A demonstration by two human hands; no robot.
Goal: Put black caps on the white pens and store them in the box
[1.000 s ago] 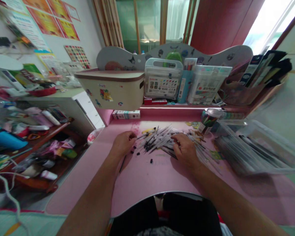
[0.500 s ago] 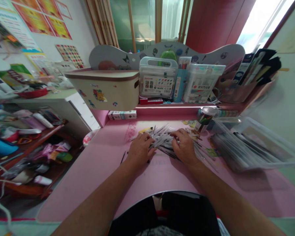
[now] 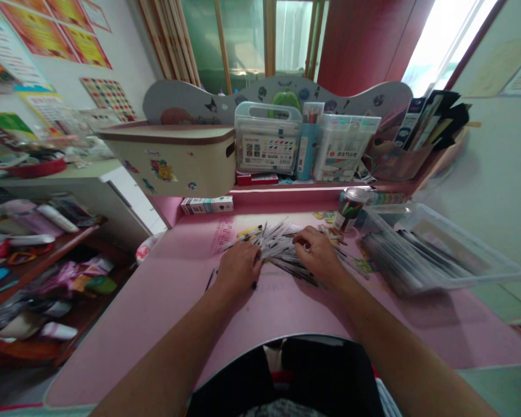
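Note:
A loose heap of thin pale and dark sticks, which look like pens or pen refills, lies crosswise on the pink desk. My left hand presses on the heap's left side, fingers bent and held together; what is under them is hidden. At the right side is my right hand, its fingers curled in toward the thumb over the sticks. Whatever it pinches is too small to name. Behind the heap's left part lies a yellow pen with a black end.
A clear plastic box of long dark and pale sticks stands at right, beside a drinks can. On the shelf behind are a lidded cream bin, marker cases and a pen holder. A small carton sits under the shelf.
The view has shifted, so most things stand a little farther left. My left hand's fingers have drawn closer together at the heap; the right hand stays over its right side.

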